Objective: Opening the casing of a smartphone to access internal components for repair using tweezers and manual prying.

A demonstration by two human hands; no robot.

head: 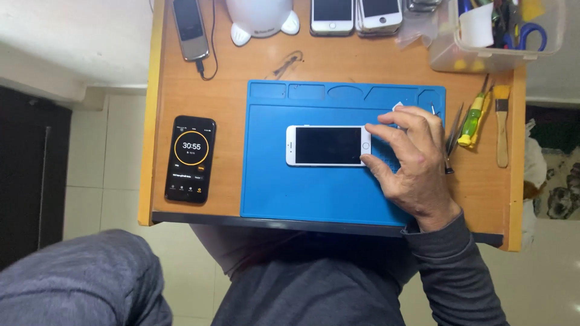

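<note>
The right hand is covering the right end of the white phone, so the fingers' grip on that end is not fully showing. The left hand is staying out of view. Along the top edge, a white rounded device, two more phones and a clear plastic bin are being cut off (the bin's jumbled contents are too small to tell apart). The black phone's lower screen detail is reading too small.
</note>
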